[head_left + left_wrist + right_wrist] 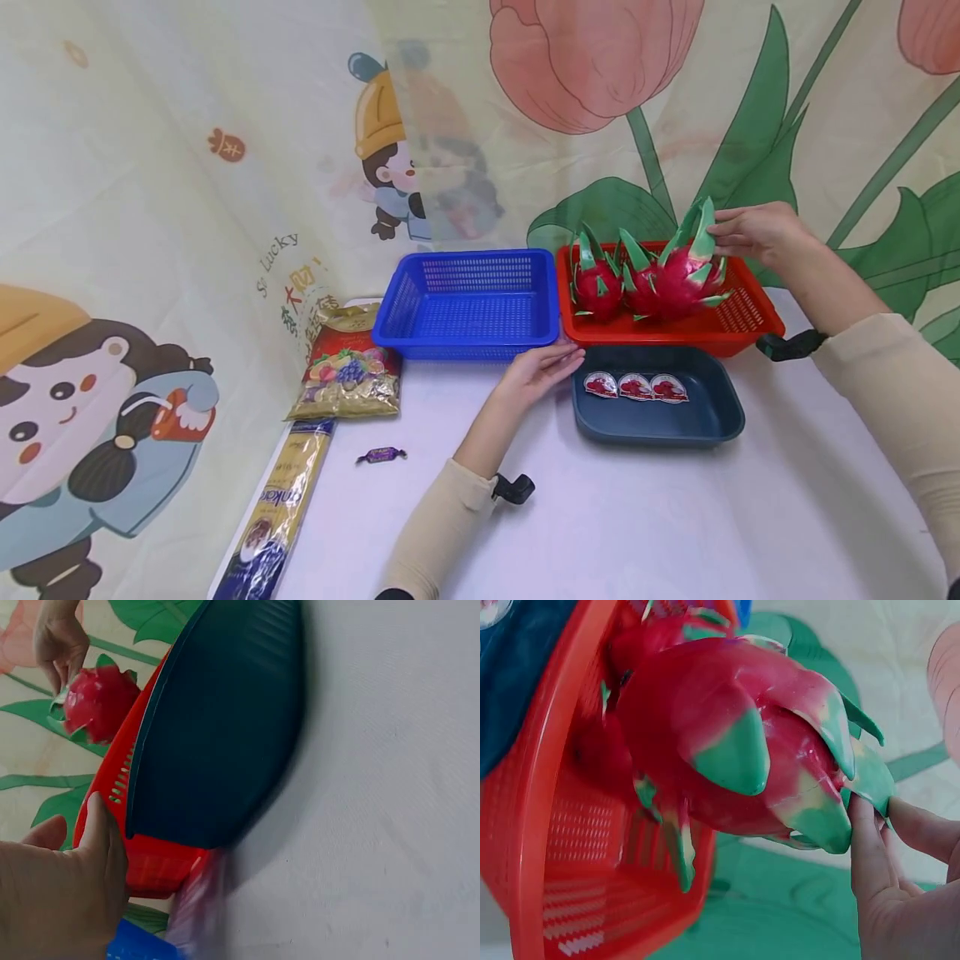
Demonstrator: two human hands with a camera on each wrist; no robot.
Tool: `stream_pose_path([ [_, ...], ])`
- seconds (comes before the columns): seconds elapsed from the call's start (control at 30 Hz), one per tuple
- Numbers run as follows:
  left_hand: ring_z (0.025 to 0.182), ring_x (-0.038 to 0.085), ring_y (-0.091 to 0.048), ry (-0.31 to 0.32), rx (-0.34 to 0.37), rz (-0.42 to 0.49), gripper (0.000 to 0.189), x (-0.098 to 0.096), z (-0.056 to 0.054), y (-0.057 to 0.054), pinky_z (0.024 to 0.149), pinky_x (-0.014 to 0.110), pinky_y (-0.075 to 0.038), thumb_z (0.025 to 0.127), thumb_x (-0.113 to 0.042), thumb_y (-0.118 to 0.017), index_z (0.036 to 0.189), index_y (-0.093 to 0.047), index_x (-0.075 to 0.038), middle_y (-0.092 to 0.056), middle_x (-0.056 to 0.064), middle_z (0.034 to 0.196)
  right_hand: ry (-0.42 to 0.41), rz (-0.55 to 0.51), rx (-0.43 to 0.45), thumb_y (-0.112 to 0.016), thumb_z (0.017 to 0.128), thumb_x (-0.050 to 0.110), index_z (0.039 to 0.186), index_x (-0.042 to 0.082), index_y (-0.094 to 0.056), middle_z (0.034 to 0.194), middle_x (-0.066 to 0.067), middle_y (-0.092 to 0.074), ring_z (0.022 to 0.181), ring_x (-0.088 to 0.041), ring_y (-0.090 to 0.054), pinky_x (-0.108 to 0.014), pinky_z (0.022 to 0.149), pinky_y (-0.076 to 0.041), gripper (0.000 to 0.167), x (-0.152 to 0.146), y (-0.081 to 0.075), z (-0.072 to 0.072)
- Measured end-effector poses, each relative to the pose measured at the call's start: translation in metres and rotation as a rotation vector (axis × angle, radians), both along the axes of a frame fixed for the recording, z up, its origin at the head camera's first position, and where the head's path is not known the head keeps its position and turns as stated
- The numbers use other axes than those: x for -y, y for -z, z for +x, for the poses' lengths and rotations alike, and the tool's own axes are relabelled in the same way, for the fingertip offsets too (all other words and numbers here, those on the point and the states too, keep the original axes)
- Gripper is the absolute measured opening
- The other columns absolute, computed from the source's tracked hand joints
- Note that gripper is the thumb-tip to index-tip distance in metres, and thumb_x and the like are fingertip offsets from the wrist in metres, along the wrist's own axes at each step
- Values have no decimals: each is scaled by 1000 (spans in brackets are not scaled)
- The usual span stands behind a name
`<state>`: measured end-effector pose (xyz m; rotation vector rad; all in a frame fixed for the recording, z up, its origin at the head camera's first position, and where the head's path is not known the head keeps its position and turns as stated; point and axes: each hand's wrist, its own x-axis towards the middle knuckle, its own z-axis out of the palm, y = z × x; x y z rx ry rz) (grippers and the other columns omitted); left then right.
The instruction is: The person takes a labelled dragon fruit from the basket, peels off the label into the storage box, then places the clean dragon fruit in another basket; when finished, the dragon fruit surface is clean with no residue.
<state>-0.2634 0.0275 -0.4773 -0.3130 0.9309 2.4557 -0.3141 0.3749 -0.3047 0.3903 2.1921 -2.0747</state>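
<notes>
My right hand [757, 232] pinches the green leafy tip of a pink dragon fruit [678, 283] over the red basket [750, 304]. In the right wrist view, thumb and fingers close on the leaf ends of this dragon fruit [712, 735], whose body hangs over the basket's inside. Another dragon fruit [597, 290] lies at the basket's left end. My left hand [534, 375] reaches, fingers extended, to where the red basket meets the dark blue-green tray [660, 429]. The left wrist view shows those fingers [97, 825] right at the red basket's wall, holding nothing.
Three dragon-fruit stickers [635, 387] lie inside the tray. A blue basket [465, 350] stands left of the red one. Farther left are a gold-and-red bag with fruit pictures [348, 367], a long yellow-and-blue packet [277, 508] and a purple-wrapped candy [382, 455]. A printed curtain [465, 108] hangs behind.
</notes>
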Motion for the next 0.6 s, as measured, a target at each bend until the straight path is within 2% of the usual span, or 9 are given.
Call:
stream_pose_path([
  [0.03,137,44,-54,5,3,5,27,-1,-1,0,112,50,-47,101,12,-54,127,-60,13,-62,29,131,5,22,1,-67,101,14,106,18,-70,79,8,-73,73,-9,-75,-25,73,-63,7,-4,1,-2],
  [0.1,138,44,-52,12,9,11,27,-3,-3,1,113,51,-45,101,11,-53,128,-59,12,-62,29,131,11,57,2,-66,102,15,122,17,-68,78,10,-72,73,-7,-74,-24,73,-63,20,-10,4,-6],
  [0.17,139,44,-51,9,14,19,28,-5,-5,1,114,52,-44,102,11,-53,129,-59,11,-61,28,130,15,96,7,-64,103,17,144,14,-58,77,12,-71,72,-5,-73,-23,73,-63,41,-15,6,-10],
  [0.23,140,45,-51,-1,23,29,27,-8,-7,1,115,52,-43,101,12,-52,128,-58,11,-61,28,128,23,142,12,-63,104,18,158,7,-41,75,14,-69,71,-3,-72,-23,73,-63,59,-19,10,-15],
  [0.3,140,46,-50,-19,38,40,25,-10,-8,0,115,51,-43,100,14,-52,124,-58,9,-60,28,125,39,174,16,-62,105,18,162,0,-31,74,14,-66,69,-2,-71,-24,73,-63,67,-22,13,-19],
  [0.43,139,47,-51,-42,58,34,22,-14,-10,0,114,52,-43,100,13,-54,121,-59,8,-61,30,128,74,219,30,-61,105,17,160,-4,-31,71,13,-62,67,-2,-69,-26,75,-63,66,-29,23,-25],
  [0.6,139,47,-50,-33,50,35,37,-19,-12,2,115,53,-42,102,10,-55,139,-54,12,-51,33,148,101,240,31,-60,106,15,158,-6,-34,70,13,-63,66,-2,-69,-26,73,-63,62,-35,33,-30],
])
